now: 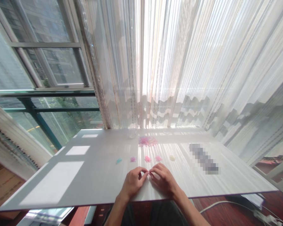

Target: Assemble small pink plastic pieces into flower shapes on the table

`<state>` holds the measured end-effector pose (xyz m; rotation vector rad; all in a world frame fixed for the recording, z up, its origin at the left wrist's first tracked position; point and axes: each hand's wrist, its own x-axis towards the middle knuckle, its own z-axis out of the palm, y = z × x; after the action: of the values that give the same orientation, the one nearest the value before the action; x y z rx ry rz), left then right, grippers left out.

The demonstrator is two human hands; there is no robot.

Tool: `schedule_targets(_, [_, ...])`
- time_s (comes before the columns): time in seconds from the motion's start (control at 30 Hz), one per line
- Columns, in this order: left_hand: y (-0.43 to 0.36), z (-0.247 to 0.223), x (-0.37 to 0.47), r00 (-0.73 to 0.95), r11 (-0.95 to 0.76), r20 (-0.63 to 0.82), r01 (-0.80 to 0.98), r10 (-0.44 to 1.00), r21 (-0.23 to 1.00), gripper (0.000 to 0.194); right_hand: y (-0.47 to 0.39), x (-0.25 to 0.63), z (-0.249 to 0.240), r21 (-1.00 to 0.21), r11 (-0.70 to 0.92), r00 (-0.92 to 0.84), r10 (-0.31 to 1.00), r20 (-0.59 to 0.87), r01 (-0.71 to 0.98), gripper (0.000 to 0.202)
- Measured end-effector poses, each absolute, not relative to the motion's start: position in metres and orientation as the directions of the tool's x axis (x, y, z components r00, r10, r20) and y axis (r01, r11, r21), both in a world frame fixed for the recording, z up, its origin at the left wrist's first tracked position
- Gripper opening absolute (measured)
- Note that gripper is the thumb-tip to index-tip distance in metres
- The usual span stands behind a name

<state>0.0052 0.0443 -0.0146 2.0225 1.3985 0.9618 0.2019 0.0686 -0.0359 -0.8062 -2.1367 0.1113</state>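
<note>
My left hand [136, 179] and my right hand [163, 178] meet low over the white table, thumb and forefinger pinched on each. A tiny pink piece [148, 172] shows between the fingertips, too small to make out its kind. Just beyond lies a row of small heaps: teal [118, 161], purple [133, 159], red-pink [147, 159], light pink [158, 158] and pale yellow [172, 158]. Farther back, a larger loose pile [147, 141] of mostly pink, thin pieces is spread out.
The white table [96, 175] reaches to a sheer curtain [160, 78]. A clear, see-through container [132, 134] stands near the back edge. A blurred-out object [204, 159] lies on the right. A cardboard box [4, 188] sits on the left below table height; a white cable [223, 202] runs at lower right.
</note>
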Motion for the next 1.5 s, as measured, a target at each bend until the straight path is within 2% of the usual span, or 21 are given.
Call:
schedule_targets(0.37, [0.051,-0.023,0.022,0.137,-0.361,0.336,0.445,0.932,0.82,0.025,0.071,0.205,-0.039,-0.364,0.765,-0.406,0.607,0.683,0.53,0.014])
schedule_targets(1.0, [0.048,-0.025,0.02,0.11,-0.351,0.339,0.447,0.934,0.823,0.021,0.063,0.203,-0.034,-0.38,0.763,-0.431,0.622,0.654,0.523,0.014])
schedule_targets(1.5, [0.047,-0.028,0.022,0.19,-0.375,0.323,0.474,0.927,0.797,0.011,0.063,0.204,-0.037,-0.382,0.768,-0.384,0.604,0.699,0.513,0.013])
